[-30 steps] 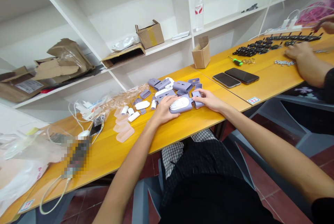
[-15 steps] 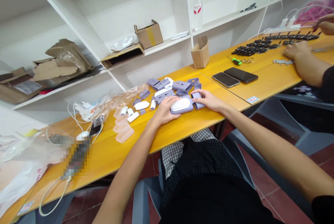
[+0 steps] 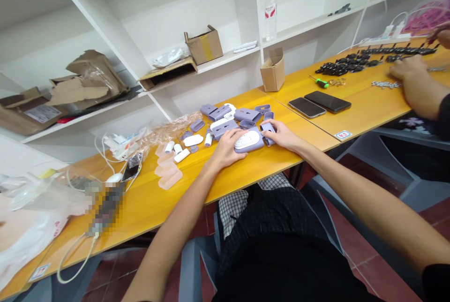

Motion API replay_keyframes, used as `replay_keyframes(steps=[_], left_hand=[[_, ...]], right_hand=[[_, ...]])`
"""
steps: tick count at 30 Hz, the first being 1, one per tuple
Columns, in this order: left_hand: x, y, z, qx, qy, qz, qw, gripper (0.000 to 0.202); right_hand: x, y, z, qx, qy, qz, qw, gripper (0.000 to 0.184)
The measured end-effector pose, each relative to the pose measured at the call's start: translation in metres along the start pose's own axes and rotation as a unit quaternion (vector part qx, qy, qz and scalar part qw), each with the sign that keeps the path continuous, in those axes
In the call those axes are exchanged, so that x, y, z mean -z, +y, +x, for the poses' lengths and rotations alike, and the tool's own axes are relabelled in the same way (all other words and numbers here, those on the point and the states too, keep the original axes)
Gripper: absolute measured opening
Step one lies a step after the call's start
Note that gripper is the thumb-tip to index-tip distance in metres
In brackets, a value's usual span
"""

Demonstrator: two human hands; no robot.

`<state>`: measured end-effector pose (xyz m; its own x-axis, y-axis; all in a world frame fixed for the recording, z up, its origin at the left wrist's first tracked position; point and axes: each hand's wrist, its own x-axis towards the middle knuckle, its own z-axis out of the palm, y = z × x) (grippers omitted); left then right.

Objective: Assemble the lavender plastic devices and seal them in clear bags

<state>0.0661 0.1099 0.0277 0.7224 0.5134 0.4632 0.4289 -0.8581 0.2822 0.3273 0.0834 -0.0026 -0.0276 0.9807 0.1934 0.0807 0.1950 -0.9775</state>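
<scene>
My left hand (image 3: 225, 151) is closed around the left end of a purple plastic housing (image 3: 258, 144) that lies on the table. On top of the housing sits a white oval panel dotted with small marks or holes (image 3: 247, 140). My right hand (image 3: 283, 136) pinches a smaller purple hollow cap (image 3: 267, 129) by the housing's right end; whether the two parts touch I cannot tell. Just beyond my fingers lie more purple housings (image 3: 225, 128) and open purple caps (image 3: 262, 109). Left of them are a white oval plate (image 3: 193, 140) and several small white cylinders (image 3: 182, 155).
Pinkish translucent trays (image 3: 170, 176) and crumpled clear plastic (image 3: 179, 123) lie to the left. Two phones (image 3: 327, 101), a green screwdriver (image 3: 321, 83) and a small carton (image 3: 273, 73) stand or lie right of the parts. Another person's hand (image 3: 409, 67) is among black parts at far right.
The whole view has shifted slightly, so everything appears a little further right. Both hands keep their hold on the housing and the cap, with hardly any movement.
</scene>
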Motion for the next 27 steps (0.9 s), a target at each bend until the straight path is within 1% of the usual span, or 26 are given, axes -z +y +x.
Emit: replay_keyframes(steps=[5, 9, 13, 17, 19, 22, 24, 27], left_hand=[[-0.005, 0.008, 0.002, 0.008, 0.01, 0.026, 1.0, 0.079], [-0.01, 0.012, 0.006, 0.011, 0.019, 0.03, 0.999, 0.08], [-0.009, 0.006, 0.006, -0.009, 0.018, -0.006, 1.0, 0.081], [-0.004, 0.0, 0.006, 0.0, 0.032, -0.019, 0.999, 0.095], [-0.001, -0.002, 0.006, 0.025, 0.003, -0.02, 0.999, 0.102], [0.004, -0.007, 0.004, 0.066, -0.053, -0.036, 0.996, 0.105], [0.006, -0.01, 0.003, 0.08, -0.065, -0.047, 0.994, 0.103], [0.006, -0.012, 0.001, 0.093, -0.058, -0.048, 0.993, 0.097]], right_hand=[[0.001, -0.003, -0.005, 0.003, -0.035, -0.008, 0.999, 0.03], [0.001, 0.0, -0.007, 0.006, -0.022, 0.003, 1.0, 0.034], [-0.002, 0.002, -0.003, 0.008, -0.011, 0.031, 0.999, 0.042], [-0.002, 0.0, 0.0, 0.013, 0.019, 0.052, 0.998, 0.042], [-0.002, -0.001, 0.0, 0.014, 0.026, 0.063, 0.998, 0.043], [-0.003, -0.002, -0.001, 0.014, 0.028, 0.054, 0.998, 0.043], [-0.004, -0.003, -0.002, 0.012, 0.026, 0.044, 0.999, 0.043], [-0.004, -0.003, -0.003, 0.012, 0.02, 0.04, 0.999, 0.041]])
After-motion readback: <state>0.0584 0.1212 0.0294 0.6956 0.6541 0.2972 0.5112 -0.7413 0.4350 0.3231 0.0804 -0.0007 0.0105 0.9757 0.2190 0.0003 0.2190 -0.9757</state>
